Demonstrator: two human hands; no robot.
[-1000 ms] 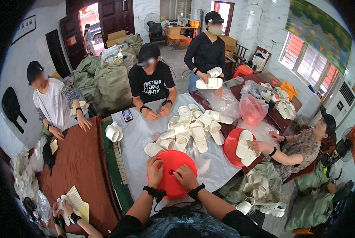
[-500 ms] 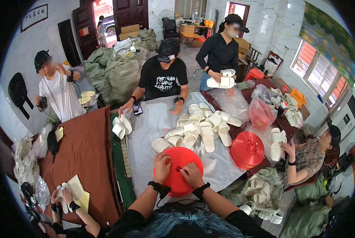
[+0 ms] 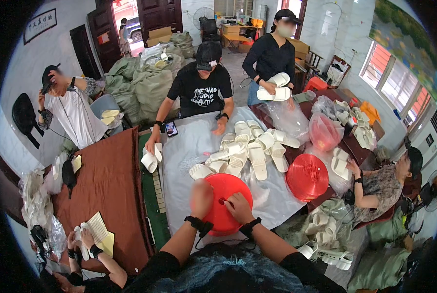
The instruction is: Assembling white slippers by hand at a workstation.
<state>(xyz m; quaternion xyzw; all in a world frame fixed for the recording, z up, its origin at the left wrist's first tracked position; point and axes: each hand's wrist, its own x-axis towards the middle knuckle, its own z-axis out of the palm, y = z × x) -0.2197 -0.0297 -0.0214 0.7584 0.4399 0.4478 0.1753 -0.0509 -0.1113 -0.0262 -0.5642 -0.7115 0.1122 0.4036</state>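
Left hand (image 3: 201, 198) has blurred, grip unclear; right hand (image 3: 240, 208) stays curled narrow over the red disc (image 3: 225, 225)

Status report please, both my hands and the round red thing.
Left hand: blurred, over round red object, grip unclear. Right hand: fingertips beside its dark red central spot. Off-white slide slippers heaped just beyond.

1. Near edge of the desk (image 3: 184, 156), there's the basin-like thing (image 3: 219, 188), left hand (image 3: 201, 198) and right hand (image 3: 239, 207) over it!
2. Straight behind it, the slipper pile (image 3: 257, 160).
3. Over to the right, the roll (image 3: 307, 177), a plastic bag (image 3: 325, 133) behind that.
4. Far left corner: phone (image 3: 171, 129); nearer, at the left edge, a slipper pair (image 3: 150, 162).
5. Further left, a second desk (image 3: 101, 190); sacks (image 3: 150, 90) behind both!
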